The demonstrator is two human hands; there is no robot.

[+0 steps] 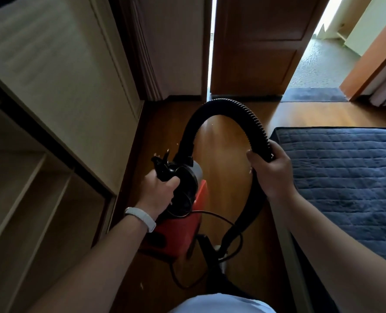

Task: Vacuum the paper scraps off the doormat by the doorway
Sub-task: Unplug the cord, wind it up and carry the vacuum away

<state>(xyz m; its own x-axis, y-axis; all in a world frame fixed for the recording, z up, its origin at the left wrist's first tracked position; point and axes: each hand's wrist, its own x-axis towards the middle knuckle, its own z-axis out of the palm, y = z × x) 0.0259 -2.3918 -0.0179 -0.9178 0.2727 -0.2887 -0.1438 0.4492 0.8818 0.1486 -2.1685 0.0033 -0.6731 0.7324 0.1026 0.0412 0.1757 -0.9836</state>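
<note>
My left hand (159,190) grips the black handle of a small red and black vacuum cleaner (183,224) and holds it above the wooden floor. A black ribbed hose (228,107) arches up from its body and curves down into my right hand (269,170), which grips the hose near its end. The dark doormat (313,94) lies at the open doorway at the upper right, well ahead of both hands. A few tiny pale specks (178,144) show on the floor near the vacuum; I cannot tell whether they are paper scraps.
A pale cabinet with open shelves (52,132) lines the left side. A wooden door (255,46) stands open ahead. A dark blue quilted cover (345,177) fills the right. The black power cord (210,251) loops on the wooden floor (223,141) below the vacuum.
</note>
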